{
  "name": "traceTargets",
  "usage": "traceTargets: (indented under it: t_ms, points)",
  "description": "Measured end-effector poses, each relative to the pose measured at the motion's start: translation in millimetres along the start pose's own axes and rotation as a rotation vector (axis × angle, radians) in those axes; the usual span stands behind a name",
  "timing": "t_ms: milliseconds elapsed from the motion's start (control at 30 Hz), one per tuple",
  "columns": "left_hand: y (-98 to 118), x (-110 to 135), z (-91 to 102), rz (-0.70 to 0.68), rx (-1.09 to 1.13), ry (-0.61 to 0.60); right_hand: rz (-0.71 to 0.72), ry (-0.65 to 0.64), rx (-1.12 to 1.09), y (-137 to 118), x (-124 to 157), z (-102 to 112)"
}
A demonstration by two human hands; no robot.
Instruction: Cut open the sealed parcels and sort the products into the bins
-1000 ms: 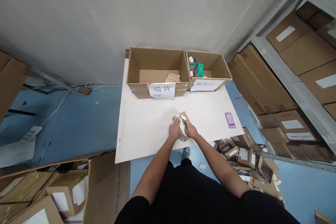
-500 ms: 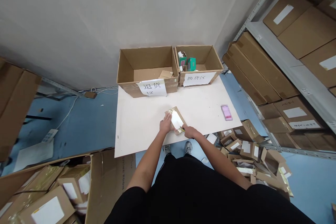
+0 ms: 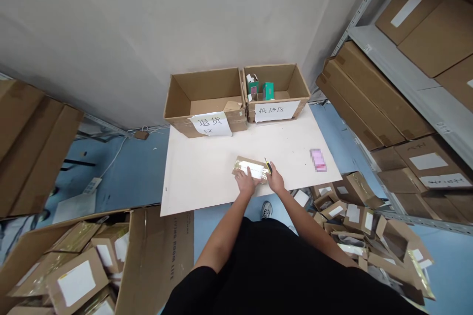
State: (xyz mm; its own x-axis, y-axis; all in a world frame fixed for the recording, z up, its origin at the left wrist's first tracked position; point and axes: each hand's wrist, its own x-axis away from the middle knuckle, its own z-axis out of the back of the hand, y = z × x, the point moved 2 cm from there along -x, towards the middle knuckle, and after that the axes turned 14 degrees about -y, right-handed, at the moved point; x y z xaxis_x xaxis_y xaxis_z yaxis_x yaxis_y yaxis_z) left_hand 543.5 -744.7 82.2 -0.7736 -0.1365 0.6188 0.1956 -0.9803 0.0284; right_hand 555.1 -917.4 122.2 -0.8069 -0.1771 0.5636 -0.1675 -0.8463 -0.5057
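Note:
A small taped cardboard box (image 3: 241, 163) with a white label lies on the white table (image 3: 199, 172), its long side running left to right. My left hand (image 3: 247, 180) grips its near left part, thumb on top across the label. In my right hand (image 3: 275, 180) is a utility knife (image 3: 269, 166) with a yellow and black handle, fingers closed round it. The blade points up and away, over the box's right end. Part of that end is hidden behind the knife and the hand.
Two open cartons stand at the table's back: a left carton (image 3: 185, 127) and a right carton (image 3: 301, 108) holding green boxes (image 3: 268, 91). A blurred pink item (image 3: 318, 160) lies at right. Opened boxes (image 3: 354, 216) pile on the floor; a big carton (image 3: 148, 246) holds parcels (image 3: 76, 283).
The small box has turned from slanting to nearly sideways. My left hand has shifted to its near side. The knife has lifted off the box, its blade now pointing up.

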Motion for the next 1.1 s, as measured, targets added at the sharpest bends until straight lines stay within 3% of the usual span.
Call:
traceTargets:
  t_ms: [67, 167, 333, 467, 800, 967, 1100]
  points:
    - [12.7, 0.9, -6.2, 0.032, -0.009, -0.017, -0.051, 0.028, -0.030, -1.3, -17.2, -6.8]
    - [12.1, -1.4, -4.1, 0.012, -0.033, -0.051, -0.038, 0.041, -0.114, 7.8, -28.4, -7.7]
    - [1.7, 2.7, -2.1, -0.187, -0.060, -0.014, 0.011, -0.104, -0.577, 51.2, -16.0, -5.2]
    - [5.3, 6.6, -8.1, -0.181, -0.055, 0.022, 0.001, -0.180, -0.803, 73.6, -5.2, -10.8]
    - [13.4, 1.2, -5.0, -0.129, -0.088, -0.005, 0.034, -0.233, -0.820, 74.9, -16.5, -18.5]
    - [13.3, 4.4, -1.2, -0.117, -0.095, -0.033, -0.001, -0.269, -0.775, 74.5, -2.6, -24.3]
    - [13.5, 6.2, 1.1, -0.121, -0.105, -0.051, -0.016, -0.311, -0.655, 80.2, 11.1, -17.3]
